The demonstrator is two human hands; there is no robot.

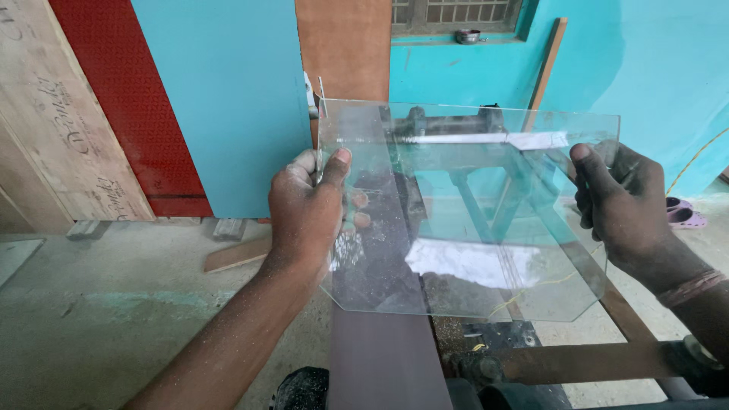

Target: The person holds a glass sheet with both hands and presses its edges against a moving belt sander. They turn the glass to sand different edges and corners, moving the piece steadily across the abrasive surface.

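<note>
Now both hands, left hand [306, 206] and right hand [619, 199], clamp the glass pane [463, 209] by opposite edges, best held level, thumbs clear of the cut corners.

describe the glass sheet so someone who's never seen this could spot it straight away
Look to the middle of the view, in front of the turquoise wall. The glass sheet is held up between the left hand and right hand. Unlike the opaque boards leaning nearby, it is see-through, with clipped lower corners.
</note>
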